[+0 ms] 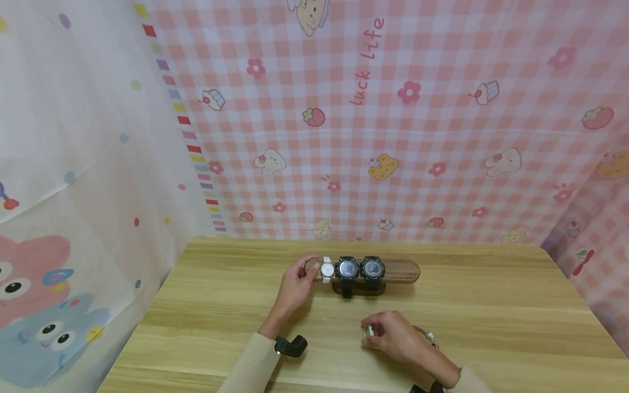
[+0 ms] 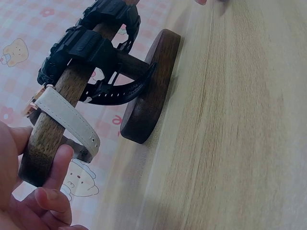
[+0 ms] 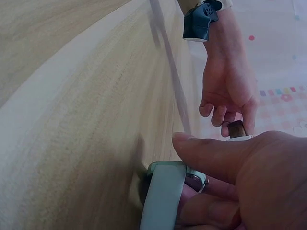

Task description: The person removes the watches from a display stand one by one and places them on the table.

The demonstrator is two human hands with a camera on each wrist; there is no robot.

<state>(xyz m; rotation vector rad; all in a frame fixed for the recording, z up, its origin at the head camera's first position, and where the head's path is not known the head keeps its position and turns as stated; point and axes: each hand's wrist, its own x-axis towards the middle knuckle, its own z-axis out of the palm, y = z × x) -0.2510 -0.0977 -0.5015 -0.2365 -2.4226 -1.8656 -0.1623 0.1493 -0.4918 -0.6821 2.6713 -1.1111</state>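
Note:
My left hand point(image 1: 296, 281) grips the left end of a wooden watch stand's bar point(image 1: 403, 271), thumb and fingers on either side of the wood point(image 2: 41, 151). Beside those fingers a white-strapped watch point(image 1: 327, 269) hangs round the bar. Two black digital watches point(image 1: 348, 268) point(image 1: 373, 268) sit along it to the right. Nearer the front, my right hand point(image 1: 398, 335) holds a watch with a pale green strap point(image 3: 163, 196) low over the table, fingers curled behind it. Part of its case is hidden by the strap and fingers.
Another watch with a silver case point(image 1: 431, 338) lies on the table just right of my right hand, partly hidden by it. The stand's oval base point(image 2: 156, 91) rests on the wood-grain table point(image 1: 221, 305). Patterned cloth point(image 1: 344, 142) hangs behind the table.

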